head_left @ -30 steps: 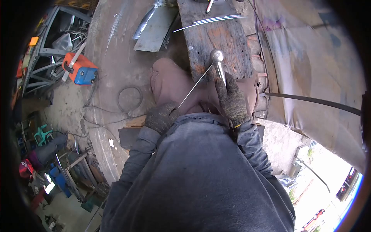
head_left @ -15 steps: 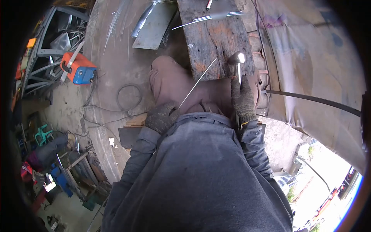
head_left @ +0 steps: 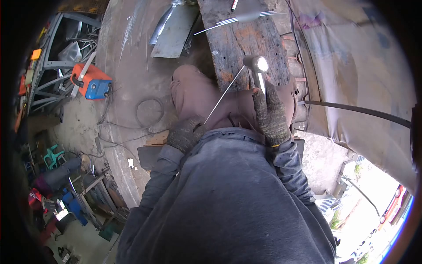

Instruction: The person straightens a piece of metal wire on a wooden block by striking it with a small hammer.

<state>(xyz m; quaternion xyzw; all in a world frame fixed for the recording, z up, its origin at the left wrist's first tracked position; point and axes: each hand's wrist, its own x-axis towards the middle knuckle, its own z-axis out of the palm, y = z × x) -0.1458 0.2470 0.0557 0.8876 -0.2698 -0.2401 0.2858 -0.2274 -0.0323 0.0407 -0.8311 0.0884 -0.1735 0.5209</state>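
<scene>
My left hand (head_left: 186,134), in a dark knitted glove, is closed on the lower end of a thin metal rod (head_left: 224,94), which slants up to the right over my thigh. My right hand (head_left: 271,112), gloved as well, grips a shiny metal tool with a round head (head_left: 257,64) above the near end of the weathered wooden plank (head_left: 241,39). The rod's upper tip meets or overlaps the left edge of the tool's head. More thin rods (head_left: 226,21) and a marker (head_left: 234,5) lie at the plank's far end.
A metal sheet (head_left: 176,39) lies left of the plank. An orange and blue machine (head_left: 94,83) with a cable (head_left: 138,110) stands at left, beside metal frames (head_left: 52,64). A tarp (head_left: 356,66) hangs at right. Another person's leg (head_left: 63,171) shows at lower left.
My right hand has moved left with the tool, bringing its head to the rod's tip. The left hand and rod are almost unchanged. The view has shifted slightly.
</scene>
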